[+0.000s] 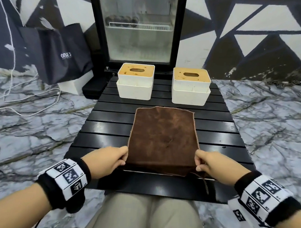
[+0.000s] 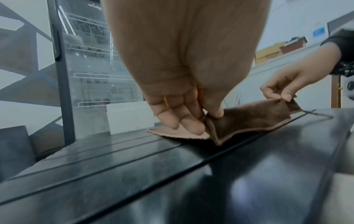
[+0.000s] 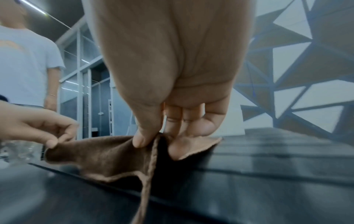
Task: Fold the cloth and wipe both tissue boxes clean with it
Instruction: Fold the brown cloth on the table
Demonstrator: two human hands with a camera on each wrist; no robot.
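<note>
Black slatted table (image 1: 109, 128) | marble floor (image 1: 37, 123) | both hands pinching brown cloth (image 1: 162, 136)

Overhead head view, close wrist views

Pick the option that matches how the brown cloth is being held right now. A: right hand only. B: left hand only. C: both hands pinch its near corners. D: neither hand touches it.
C: the left hand and right hand each pinch a near corner of the brown cloth.
</note>
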